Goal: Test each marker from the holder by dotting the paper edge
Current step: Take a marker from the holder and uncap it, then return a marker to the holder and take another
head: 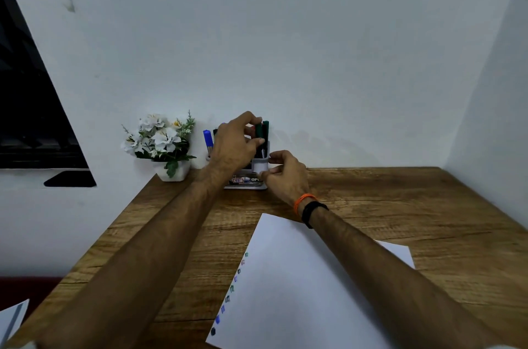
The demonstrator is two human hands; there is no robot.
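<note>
A white marker holder [260,165] stands at the back of the wooden desk, against the wall. Green markers [262,130] stick up from its right compartment, and a blue marker [208,138] stands at its left side. My left hand [234,143] reaches over the holder and pinches a green marker between thumb and fingers. My right hand [285,174] grips the holder's right front corner. A white sheet of paper [300,285] lies near me, with several coloured dots [233,288] along its left edge.
A white pot of white artificial flowers [163,143] stands left of the holder. The wooden desk [400,205] meets walls at the back and right. A dark window frame [28,120] is at the far left. Another paper corner [11,320] shows bottom left.
</note>
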